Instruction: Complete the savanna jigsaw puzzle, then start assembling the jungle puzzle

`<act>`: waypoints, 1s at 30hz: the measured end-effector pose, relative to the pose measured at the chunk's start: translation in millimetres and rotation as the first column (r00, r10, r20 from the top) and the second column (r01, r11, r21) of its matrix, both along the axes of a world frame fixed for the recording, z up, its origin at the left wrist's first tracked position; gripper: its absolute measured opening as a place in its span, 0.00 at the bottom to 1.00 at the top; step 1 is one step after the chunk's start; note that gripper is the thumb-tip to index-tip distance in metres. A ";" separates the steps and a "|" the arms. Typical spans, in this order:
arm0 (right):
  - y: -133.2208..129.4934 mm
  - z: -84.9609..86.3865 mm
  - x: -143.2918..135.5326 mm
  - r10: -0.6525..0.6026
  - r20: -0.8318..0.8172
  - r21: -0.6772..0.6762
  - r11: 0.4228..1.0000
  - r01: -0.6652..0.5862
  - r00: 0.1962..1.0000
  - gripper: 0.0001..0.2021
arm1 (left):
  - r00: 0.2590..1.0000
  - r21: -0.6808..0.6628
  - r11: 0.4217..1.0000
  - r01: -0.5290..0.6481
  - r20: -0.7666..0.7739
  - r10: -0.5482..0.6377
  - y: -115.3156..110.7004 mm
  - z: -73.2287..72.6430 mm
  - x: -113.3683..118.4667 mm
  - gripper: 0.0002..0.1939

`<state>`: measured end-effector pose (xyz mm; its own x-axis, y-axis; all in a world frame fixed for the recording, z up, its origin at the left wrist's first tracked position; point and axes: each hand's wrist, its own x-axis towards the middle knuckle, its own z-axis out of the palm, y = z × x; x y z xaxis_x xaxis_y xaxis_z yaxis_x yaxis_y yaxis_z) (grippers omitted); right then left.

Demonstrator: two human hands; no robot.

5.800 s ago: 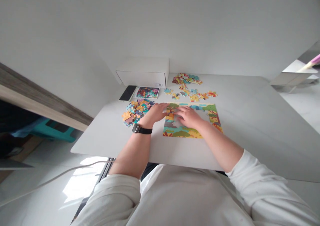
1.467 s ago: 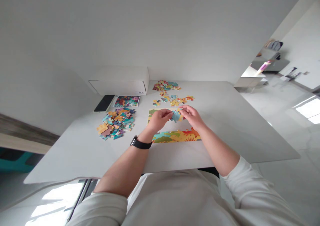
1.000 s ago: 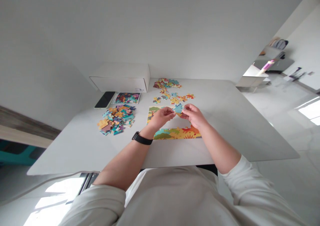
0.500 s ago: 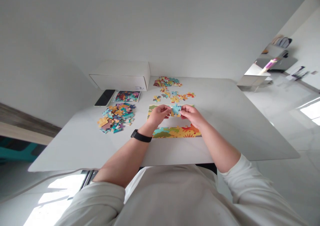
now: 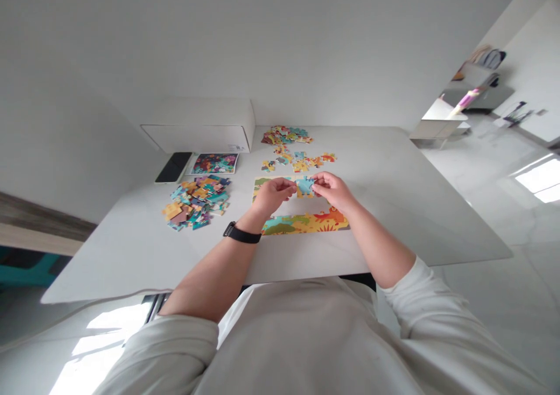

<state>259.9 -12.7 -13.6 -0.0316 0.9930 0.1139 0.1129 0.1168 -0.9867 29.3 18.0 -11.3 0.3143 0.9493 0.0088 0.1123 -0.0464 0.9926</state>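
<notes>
Between my two hands is a light blue jigsaw puzzle piece (image 5: 305, 185), over the far side of a partly joined puzzle (image 5: 306, 224). My right hand (image 5: 336, 191) pinches the piece at its right edge, fingers closed. The fingers of my left hand (image 5: 273, 195) are closed at its left edge; their exact grip is partly hidden. The puzzle shows green trees and orange animals on yellow, with a bare gap in its middle. Several loose pieces (image 5: 300, 165) lie just beyond it, and a small heap of pieces (image 5: 286, 135) sits farther back.
On the left, a larger heap of puzzle pieces (image 5: 196, 201) lies before a colourful picture card (image 5: 215, 163) and a phone (image 5: 174, 167). A white box (image 5: 196, 136) stands behind them against the wall. The white table (image 5: 406, 220) extends to the right.
The view has shifted slightly. Both hands stay close together at the far side of the puzzle, and the blue piece between them looks slightly turned.
</notes>
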 end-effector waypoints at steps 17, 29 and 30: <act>0.9 14.7 20.5 -0.065 -0.039 -0.010 0.998 0.064 0.997 0.18 | 0.992 0.075 0.991 -0.113 -0.040 0.116 10.1 12.3 -19.5 0.19; 5.1 23.5 44.1 -0.286 -0.082 -0.019 0.958 0.286 0.955 0.15 | 0.987 0.130 0.979 -0.156 0.067 0.148 15.7 6.2 -19.3 0.11; 4.9 22.2 41.6 -0.260 -0.071 -0.034 0.966 0.258 0.963 0.16 | 0.991 0.171 0.976 -0.133 0.025 0.130 13.8 5.2 -17.5 0.13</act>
